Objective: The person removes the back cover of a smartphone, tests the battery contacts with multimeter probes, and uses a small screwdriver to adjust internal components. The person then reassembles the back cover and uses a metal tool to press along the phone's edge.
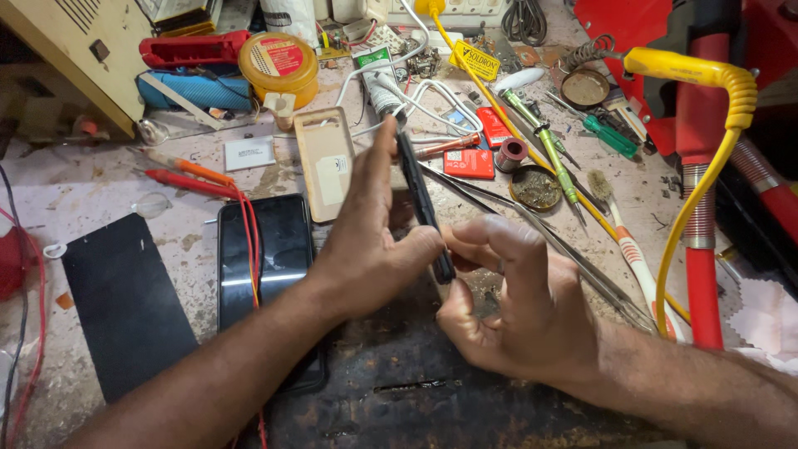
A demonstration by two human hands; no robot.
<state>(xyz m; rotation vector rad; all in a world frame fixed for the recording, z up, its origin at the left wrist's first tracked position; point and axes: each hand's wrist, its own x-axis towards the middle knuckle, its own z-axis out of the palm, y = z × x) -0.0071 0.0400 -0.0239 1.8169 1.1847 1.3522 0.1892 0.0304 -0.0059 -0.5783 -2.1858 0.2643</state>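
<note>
From the head camera, the left hand (366,249) and the right hand (519,303) meet over a cluttered worktop (83,187), both closed on a black phone (422,204) held edge-on and tilted above a dark mat (399,366). The left grip pinches its long side with thumb and fingers; the right grip clamps the lower end, though what its curled fingers press is probably hidden. Just left lie another black phone (278,249), a tan case (324,162) and 2 red probes (187,175).
</note>
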